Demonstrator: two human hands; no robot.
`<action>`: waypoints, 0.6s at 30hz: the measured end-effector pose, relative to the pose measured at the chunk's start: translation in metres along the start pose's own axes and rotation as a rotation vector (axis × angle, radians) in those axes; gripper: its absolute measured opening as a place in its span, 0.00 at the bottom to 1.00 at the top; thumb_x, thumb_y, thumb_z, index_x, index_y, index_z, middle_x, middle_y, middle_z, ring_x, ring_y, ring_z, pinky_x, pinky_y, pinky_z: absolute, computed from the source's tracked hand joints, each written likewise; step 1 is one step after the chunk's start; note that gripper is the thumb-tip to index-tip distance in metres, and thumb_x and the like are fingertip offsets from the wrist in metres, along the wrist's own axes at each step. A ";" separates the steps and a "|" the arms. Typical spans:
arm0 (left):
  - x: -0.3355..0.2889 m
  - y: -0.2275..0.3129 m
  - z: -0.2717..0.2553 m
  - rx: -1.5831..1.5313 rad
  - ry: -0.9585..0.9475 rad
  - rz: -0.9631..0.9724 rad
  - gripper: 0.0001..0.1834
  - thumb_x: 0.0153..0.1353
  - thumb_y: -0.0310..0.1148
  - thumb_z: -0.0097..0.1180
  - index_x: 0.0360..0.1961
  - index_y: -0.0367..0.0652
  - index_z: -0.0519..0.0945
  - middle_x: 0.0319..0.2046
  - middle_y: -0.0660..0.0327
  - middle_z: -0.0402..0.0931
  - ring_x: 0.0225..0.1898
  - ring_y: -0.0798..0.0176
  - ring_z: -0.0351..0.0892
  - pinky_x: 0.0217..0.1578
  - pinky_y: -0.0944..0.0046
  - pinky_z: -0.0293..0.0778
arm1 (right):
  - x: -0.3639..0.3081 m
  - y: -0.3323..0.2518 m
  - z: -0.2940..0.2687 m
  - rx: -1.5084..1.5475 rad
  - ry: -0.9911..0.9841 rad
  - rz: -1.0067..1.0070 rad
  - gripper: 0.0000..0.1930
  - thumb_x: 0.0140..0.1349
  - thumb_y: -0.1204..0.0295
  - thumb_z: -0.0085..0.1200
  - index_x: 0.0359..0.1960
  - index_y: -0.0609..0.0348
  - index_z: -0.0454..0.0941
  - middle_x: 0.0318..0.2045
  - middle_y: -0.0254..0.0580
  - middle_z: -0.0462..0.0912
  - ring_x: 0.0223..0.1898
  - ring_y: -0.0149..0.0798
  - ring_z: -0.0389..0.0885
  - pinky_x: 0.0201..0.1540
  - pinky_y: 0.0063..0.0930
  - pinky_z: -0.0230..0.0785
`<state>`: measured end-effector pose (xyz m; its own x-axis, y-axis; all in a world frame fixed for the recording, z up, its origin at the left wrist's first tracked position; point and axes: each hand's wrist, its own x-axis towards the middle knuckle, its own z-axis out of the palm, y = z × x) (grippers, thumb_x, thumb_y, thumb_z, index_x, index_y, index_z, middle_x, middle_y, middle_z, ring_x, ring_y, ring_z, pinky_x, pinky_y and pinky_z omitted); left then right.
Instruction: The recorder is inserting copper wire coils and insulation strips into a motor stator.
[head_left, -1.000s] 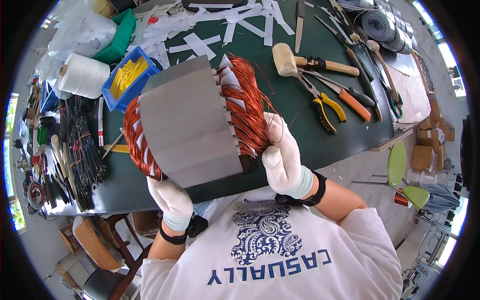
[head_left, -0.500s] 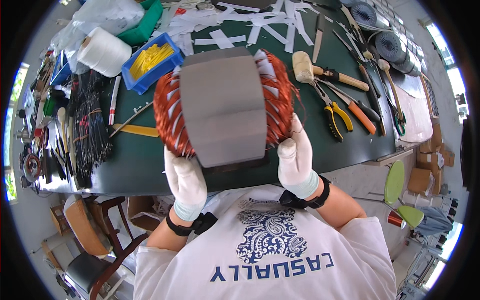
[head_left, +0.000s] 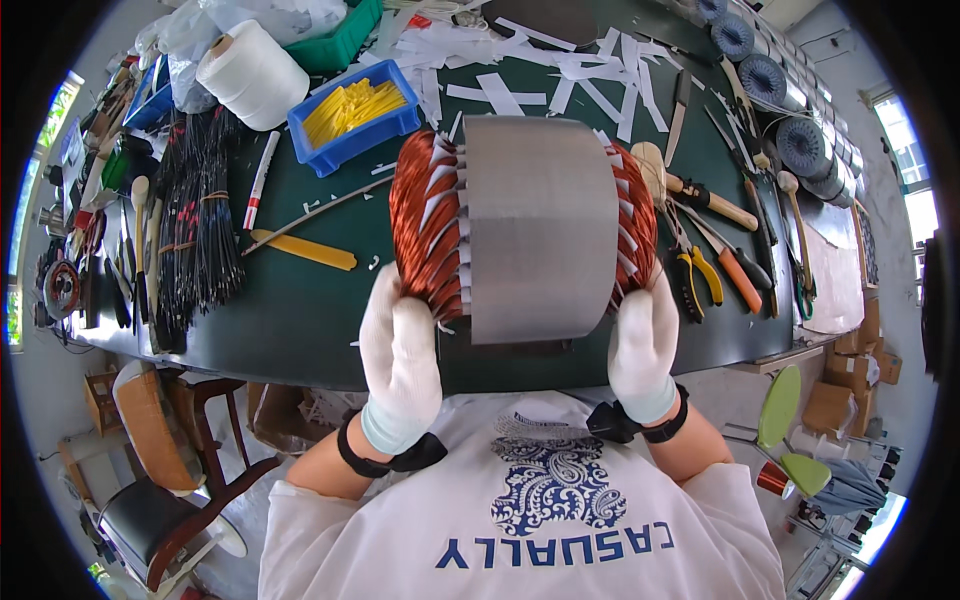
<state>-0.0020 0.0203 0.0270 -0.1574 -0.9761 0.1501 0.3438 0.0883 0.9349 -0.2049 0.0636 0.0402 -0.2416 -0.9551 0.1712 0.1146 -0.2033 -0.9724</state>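
Observation:
A motor stator with a smooth grey metal core is held up over the workbench in front of me. Copper-red windings bulge from both its ends, with white insulating strips sticking out between the coils. My left hand, in a white knitted glove, grips the lower part of the left winding end. Similarly gloved, my right hand is closed round the lower part of the right end. The fingers beneath the stator are partly hidden.
Left on the dark green bench are a blue bin of yellow pieces, a thread cone, dark lead bundles and a yellow strip. Paper strips lie behind; a mallet and pliers lie right.
The stator has turned slightly, so its left windings show more and the right ones less. Both hands have moved rightward with it, still gripping; the whole view has shifted too.

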 end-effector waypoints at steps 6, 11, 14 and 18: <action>0.006 -0.026 -0.022 0.246 -0.161 0.128 0.41 0.73 0.60 0.38 0.67 0.28 0.60 0.59 0.51 0.70 0.56 0.62 0.73 0.58 0.64 0.68 | -0.009 0.037 -0.022 -0.130 -0.095 -0.145 0.33 0.71 0.61 0.44 0.68 0.77 0.53 0.62 0.55 0.69 0.61 0.42 0.72 0.65 0.33 0.64; -0.003 -0.021 -0.019 0.266 -0.088 0.077 0.42 0.73 0.58 0.40 0.70 0.29 0.57 0.62 0.51 0.69 0.58 0.61 0.73 0.59 0.64 0.69 | -0.005 0.027 -0.005 0.049 0.013 -0.013 0.36 0.74 0.48 0.45 0.65 0.73 0.58 0.53 0.47 0.75 0.53 0.38 0.77 0.60 0.31 0.68; 0.002 -0.010 -0.013 0.157 -0.071 0.053 0.39 0.74 0.56 0.42 0.69 0.29 0.59 0.62 0.50 0.70 0.60 0.61 0.73 0.61 0.62 0.68 | 0.001 0.013 0.000 0.097 0.038 -0.029 0.27 0.75 0.53 0.44 0.59 0.70 0.64 0.53 0.44 0.76 0.52 0.33 0.76 0.58 0.28 0.69; 0.008 0.002 0.003 0.141 -0.020 -0.017 0.45 0.70 0.61 0.45 0.69 0.28 0.60 0.64 0.49 0.70 0.62 0.56 0.72 0.63 0.59 0.67 | -0.001 0.007 -0.008 0.105 -0.013 -0.024 0.20 0.75 0.65 0.38 0.57 0.73 0.65 0.51 0.45 0.77 0.50 0.31 0.75 0.56 0.26 0.68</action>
<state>-0.0053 0.0137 0.0312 -0.1812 -0.9736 0.1388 0.2072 0.1001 0.9732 -0.2115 0.0653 0.0321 -0.2333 -0.9522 0.1973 0.2098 -0.2474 -0.9459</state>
